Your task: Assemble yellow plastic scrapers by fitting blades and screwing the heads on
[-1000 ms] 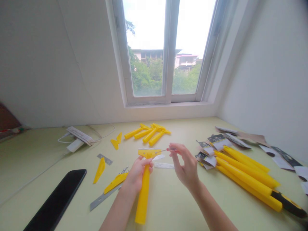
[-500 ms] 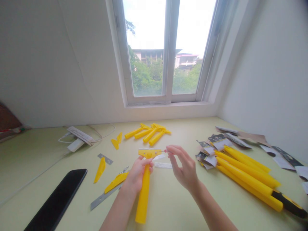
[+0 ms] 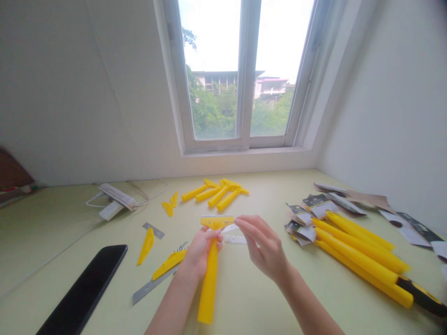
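My left hand [image 3: 200,253] is closed around a yellow scraper [image 3: 208,279], just below its wide head. The scraper stands nearly upright in view, its handle towards me, with a metal blade edge along the top of the head and small screws in its face. My right hand [image 3: 263,246] is at the right end of the head, fingertips drawn together on a thin screwdriver that they now mostly hide. Left of the scraper lie a yellow blade cover [image 3: 170,265], a long metal blade [image 3: 153,286] and a small heap of screws [image 3: 182,247].
Several yellow scraper handles [image 3: 228,197] lie near the window. Packaged yellow scrapers [image 3: 359,246] and card sleeves [image 3: 414,228] are at right. A black phone [image 3: 84,288], power strip [image 3: 117,197], small blade [image 3: 159,232] and more covers [image 3: 145,246] are at left.
My right fingers have moved slightly left, against the scraper head, and turned, covering the screwdriver's red end and shaft. My left hand and the scraper have stayed in place.
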Demonstrator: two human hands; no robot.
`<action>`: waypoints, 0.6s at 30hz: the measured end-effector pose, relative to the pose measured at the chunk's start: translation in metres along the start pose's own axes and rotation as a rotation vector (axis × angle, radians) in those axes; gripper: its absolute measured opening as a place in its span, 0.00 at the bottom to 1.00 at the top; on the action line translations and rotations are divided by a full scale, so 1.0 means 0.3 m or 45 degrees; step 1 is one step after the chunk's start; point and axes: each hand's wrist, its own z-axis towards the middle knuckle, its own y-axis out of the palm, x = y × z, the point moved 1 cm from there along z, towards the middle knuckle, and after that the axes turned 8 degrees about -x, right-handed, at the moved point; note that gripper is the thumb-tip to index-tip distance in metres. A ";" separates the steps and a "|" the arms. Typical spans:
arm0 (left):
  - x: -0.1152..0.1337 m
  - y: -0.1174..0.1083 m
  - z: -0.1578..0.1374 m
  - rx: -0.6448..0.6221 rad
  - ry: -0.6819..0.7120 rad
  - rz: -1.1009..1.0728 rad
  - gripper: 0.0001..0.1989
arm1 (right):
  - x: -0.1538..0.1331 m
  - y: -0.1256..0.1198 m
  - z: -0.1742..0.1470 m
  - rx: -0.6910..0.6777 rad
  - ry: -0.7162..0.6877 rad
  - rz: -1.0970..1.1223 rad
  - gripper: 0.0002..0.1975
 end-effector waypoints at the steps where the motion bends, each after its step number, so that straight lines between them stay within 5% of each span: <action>1: -0.001 -0.002 0.002 -0.003 -0.002 -0.008 0.15 | 0.000 -0.001 0.000 -0.009 -0.008 -0.003 0.22; 18: 0.004 0.007 0.000 0.042 -0.036 -0.043 0.17 | -0.015 0.008 0.003 -0.083 -0.048 0.010 0.25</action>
